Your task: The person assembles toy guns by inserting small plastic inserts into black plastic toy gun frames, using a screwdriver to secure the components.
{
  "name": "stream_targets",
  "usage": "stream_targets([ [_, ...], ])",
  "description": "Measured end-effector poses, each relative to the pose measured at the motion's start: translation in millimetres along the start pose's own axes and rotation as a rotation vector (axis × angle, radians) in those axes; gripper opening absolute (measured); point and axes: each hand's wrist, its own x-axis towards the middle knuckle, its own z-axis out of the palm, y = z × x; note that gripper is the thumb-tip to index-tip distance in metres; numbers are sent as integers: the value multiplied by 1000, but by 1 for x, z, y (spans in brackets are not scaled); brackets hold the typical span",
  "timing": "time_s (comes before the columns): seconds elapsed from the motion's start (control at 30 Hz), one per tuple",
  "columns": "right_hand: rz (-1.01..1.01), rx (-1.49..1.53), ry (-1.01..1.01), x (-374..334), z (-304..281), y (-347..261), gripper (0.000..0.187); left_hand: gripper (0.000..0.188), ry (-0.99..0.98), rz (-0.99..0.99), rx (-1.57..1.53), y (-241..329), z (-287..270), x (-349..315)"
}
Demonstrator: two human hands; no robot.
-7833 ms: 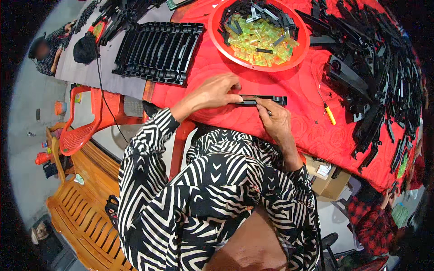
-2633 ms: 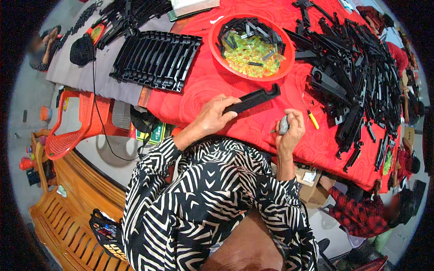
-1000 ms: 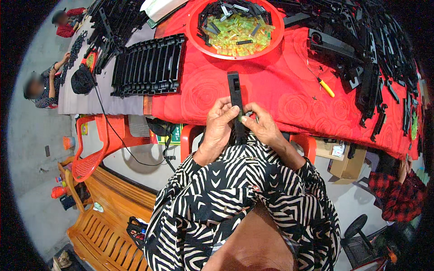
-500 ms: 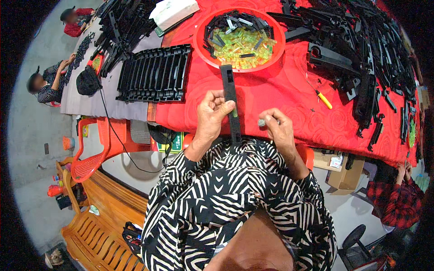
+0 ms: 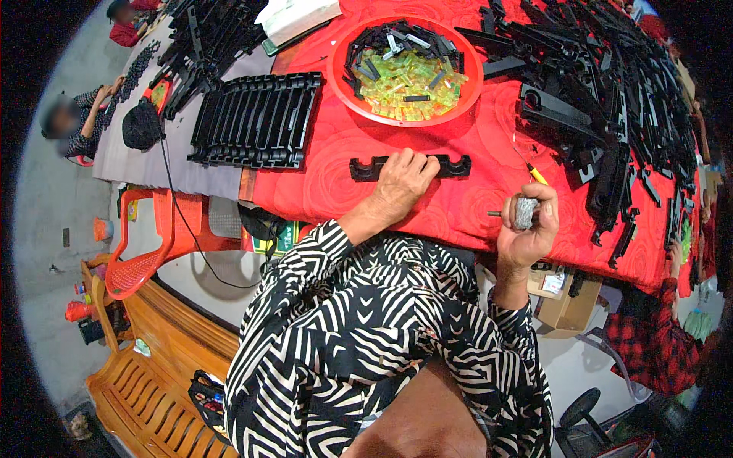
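My left hand (image 5: 401, 187) is closed over the middle of a long black plastic bar (image 5: 453, 166), which lies crosswise on the red cloth. Both ends of the bar, with rounded notches, show beyond my fingers. To the right, my right hand (image 5: 531, 240) is wrapped round a short tool with a silvery-grey wrapped handle (image 5: 525, 213). A thin dark shaft sticks out of the tool toward the left; its exact kind cannot be made out. Beyond the bar stands a red basin (image 5: 336, 85) with yellow-green translucent pieces (image 5: 416, 80) and small black pieces in it.
A row of black bars (image 5: 256, 122) lies at the left. Tangled black plastic parts (image 5: 573, 114) cover the right side, beside a yellow-handled tool (image 5: 537, 175). A white packet (image 5: 294, 17) is at the back. A red chair (image 5: 137, 263) and people sit around the table.
The black bar has gone from upright in my left hand to lying crosswise on the cloth. My right hand has moved right and turned, showing the grey-handled tool more fully.
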Motion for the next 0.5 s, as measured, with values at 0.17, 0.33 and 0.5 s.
stream_targets([
  [0.17, 92, 9, 31, 9, 12, 15, 35, 38, 16, -104, -310, 8, -12, -12],
  [0.33, 184, 86, -68, 25, 25, 38, 35, 34, 261, -164, -247, 0, -35, -25],
  [0.5, 223, 24, -28, 32, 40, 56, 32, 32, 127, -133, -282, -17, -32, -28],
])
